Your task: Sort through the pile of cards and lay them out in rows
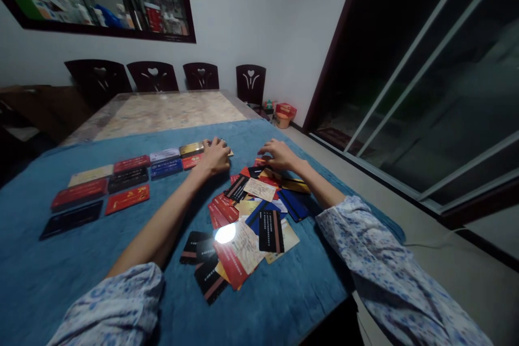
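Observation:
My left hand (pixel 217 157) is at the right end of the laid-out cards, its fingers bent down on a pale card (pixel 231 153) that shows only at its edge. Beside it lie a gold card (pixel 191 149) and a red card (pixel 192 161). My right hand (pixel 279 154) reaches over the far edge of a loose, overlapping card pile (pixel 259 190), fingers apart above a small red card (pixel 260 162). A black striped card (pixel 271 231) and a blue card (pixel 292 205) lie in the pile, several cards face down. A bright glare covers part of it.
Neat rows of cards, among them a red-and-gold card (pixel 127 199) and a dark navy card (pixel 72 219), lie left on the blue cloth (pixel 154 303). Beyond is the bare marbled tabletop (pixel 170 111), with several dark chairs (pixel 201 77) behind. The table's edge runs along my right.

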Demonstrator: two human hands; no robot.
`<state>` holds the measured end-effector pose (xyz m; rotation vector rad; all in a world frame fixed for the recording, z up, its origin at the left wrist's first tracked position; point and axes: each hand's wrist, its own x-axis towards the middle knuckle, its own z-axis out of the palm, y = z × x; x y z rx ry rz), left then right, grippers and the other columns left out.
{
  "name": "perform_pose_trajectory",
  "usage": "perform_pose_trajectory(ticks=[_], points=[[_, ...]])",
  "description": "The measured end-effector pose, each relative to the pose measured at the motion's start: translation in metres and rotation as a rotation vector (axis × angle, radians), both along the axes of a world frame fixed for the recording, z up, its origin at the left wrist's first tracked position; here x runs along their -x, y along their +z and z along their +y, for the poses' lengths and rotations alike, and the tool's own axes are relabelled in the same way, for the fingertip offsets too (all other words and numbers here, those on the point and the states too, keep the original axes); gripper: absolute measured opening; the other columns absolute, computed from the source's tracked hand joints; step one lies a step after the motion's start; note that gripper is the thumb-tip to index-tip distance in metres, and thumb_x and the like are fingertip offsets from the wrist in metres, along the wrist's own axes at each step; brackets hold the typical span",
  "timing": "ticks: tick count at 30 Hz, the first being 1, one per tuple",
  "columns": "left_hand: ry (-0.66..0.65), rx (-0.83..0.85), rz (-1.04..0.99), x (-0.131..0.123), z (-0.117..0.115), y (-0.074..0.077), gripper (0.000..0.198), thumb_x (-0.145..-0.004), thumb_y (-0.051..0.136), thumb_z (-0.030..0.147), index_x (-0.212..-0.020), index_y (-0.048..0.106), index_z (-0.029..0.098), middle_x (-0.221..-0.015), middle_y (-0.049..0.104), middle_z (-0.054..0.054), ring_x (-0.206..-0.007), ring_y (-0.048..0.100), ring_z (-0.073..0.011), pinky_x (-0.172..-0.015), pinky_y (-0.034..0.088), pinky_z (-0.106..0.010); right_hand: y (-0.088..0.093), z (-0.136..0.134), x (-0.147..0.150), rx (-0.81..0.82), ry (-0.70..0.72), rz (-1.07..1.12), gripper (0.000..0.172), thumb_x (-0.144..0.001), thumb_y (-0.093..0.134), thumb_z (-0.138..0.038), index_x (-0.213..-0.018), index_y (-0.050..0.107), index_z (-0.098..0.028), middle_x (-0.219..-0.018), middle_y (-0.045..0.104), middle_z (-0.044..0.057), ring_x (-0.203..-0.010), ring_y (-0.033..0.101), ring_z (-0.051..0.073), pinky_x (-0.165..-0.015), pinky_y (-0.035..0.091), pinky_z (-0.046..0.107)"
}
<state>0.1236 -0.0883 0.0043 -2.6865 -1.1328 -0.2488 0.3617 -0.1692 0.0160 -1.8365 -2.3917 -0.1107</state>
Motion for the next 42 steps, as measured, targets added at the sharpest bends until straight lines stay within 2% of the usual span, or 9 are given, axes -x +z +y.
perform_pose_trajectory(ticks=[9, 17, 21, 31, 37, 42], points=[[-0.166, 0.018, -0.001, -0.027, -0.031, 0.001, 0.031, -0.08, 0.054, 0.022, -0.102, 0.075, 0.02, -0.116, 0.065, -0.016, -0.122, 0.043, -0.0358, -0.103, 0.029, -0.058, -0.011, -0.041, -0.029, -0.022, -0.061, 0.035, 0.029, -0.091, 0.057, -0.02, -0.111, 0.077, -0.02, -0.109, 0.074, 0.01, -0.103, 0.059, 0.024, -0.088, 0.041, 0.033], [-0.303, 0.09, -0.011, -0.049, -0.062, 0.004, 0.028, -0.084, 0.056, 0.025, -0.104, 0.074, 0.021, -0.119, 0.066, -0.016, -0.124, 0.042, -0.0353, -0.102, 0.028, -0.056, -0.021, -0.072, -0.057, -0.042, -0.021, 0.196, 0.019, -0.087, 0.061, -0.026, -0.092, 0.079, -0.019, -0.097, 0.077, 0.008, -0.096, 0.065, 0.023, -0.093, 0.046, 0.035], [-0.402, 0.131, -0.058, -0.062, -0.075, 0.002, 0.025, -0.086, 0.057, 0.027, -0.102, 0.074, 0.021, -0.115, 0.068, -0.014, -0.121, 0.044, -0.0339, -0.099, 0.029, -0.055, -0.021, -0.082, -0.067, 0.008, -0.029, 0.292, 0.019, -0.084, 0.067, -0.032, -0.091, 0.079, -0.019, -0.093, 0.077, 0.007, -0.093, 0.067, 0.022, -0.091, 0.049, 0.034], [-0.502, 0.244, -0.076, -0.091, -0.089, -0.011, 0.021, -0.086, 0.057, 0.028, -0.096, 0.074, 0.019, -0.118, 0.07, -0.013, -0.124, 0.044, -0.0343, -0.099, 0.029, -0.056, -0.013, -0.094, -0.076, 0.254, -0.207, 0.368, 0.044, -0.069, 0.08, -0.038, -0.11, 0.079, -0.022, -0.095, 0.076, 0.005, -0.087, 0.068, 0.021, -0.077, 0.05, 0.029], [-0.508, 0.291, -0.036, -0.096, -0.091, -0.017, 0.018, -0.087, 0.061, 0.031, -0.096, 0.073, 0.021, -0.118, 0.072, -0.011, -0.127, 0.044, -0.0345, -0.102, 0.03, -0.057, -0.017, -0.091, -0.072, 0.273, -0.142, 0.31, 0.045, -0.065, 0.082, -0.032, -0.108, 0.079, -0.018, -0.099, 0.075, 0.007, -0.089, 0.066, 0.022, -0.077, 0.049, 0.029], [-0.492, 0.319, -0.039, -0.096, -0.093, -0.017, 0.024, -0.09, 0.059, 0.034, -0.102, 0.074, 0.02, -0.121, 0.07, -0.012, -0.13, 0.042, -0.0369, -0.104, 0.03, -0.059, -0.023, -0.087, -0.072, 0.224, -0.058, 0.294, 0.035, -0.065, 0.08, -0.032, -0.098, 0.081, -0.019, -0.092, 0.073, 0.007, -0.083, 0.064, 0.021, -0.074, 0.049, 0.031]])
